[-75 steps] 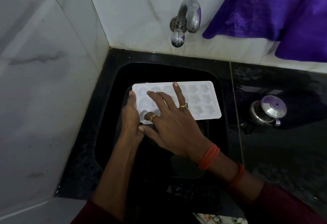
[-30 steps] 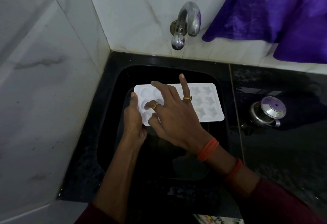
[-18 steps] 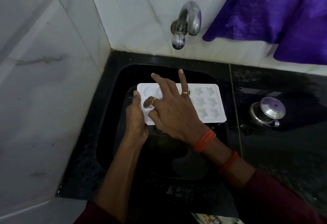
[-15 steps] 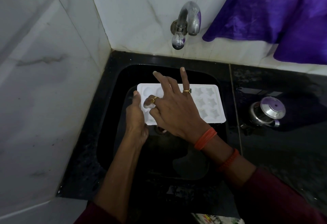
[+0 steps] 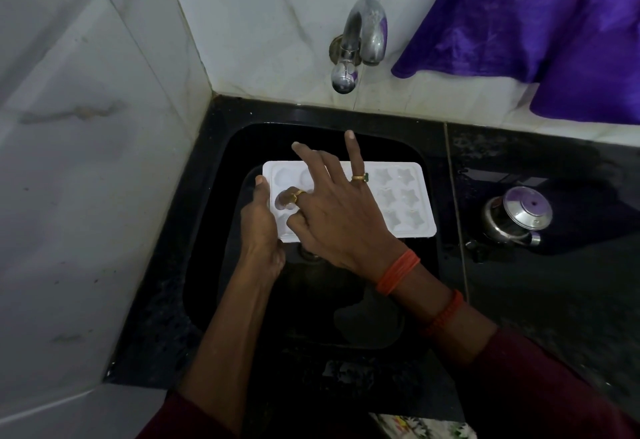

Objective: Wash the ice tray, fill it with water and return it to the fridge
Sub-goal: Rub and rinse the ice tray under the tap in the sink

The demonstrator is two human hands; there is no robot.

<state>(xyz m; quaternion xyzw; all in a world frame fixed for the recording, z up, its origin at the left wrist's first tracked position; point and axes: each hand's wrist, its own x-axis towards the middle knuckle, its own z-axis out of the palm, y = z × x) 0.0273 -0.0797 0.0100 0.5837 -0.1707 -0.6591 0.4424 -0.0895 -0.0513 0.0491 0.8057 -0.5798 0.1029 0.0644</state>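
A white ice tray (image 5: 398,199) with star and heart moulds is held level over the black sink (image 5: 221,196). My left hand (image 5: 261,227) grips the tray's left end, thumb on the rim. My right hand (image 5: 339,213) lies across the tray's left half, its index finger bent down into one mould while the other fingers spread and lift. The steel tap (image 5: 360,43) sticks out of the wall above the tray; I see no water running from it.
White marble tiles form the corner at left and behind. A purple cloth (image 5: 540,23) hangs at upper right. On the black counter right of the sink stands a small steel lidded pot (image 5: 516,218). A patterned cloth edge (image 5: 422,426) shows at the bottom.
My right hand has shifted left over the tray, its index finger curling into a mould and rubbing there while the other fingers rose. The left hand has kept its hold on the tray.
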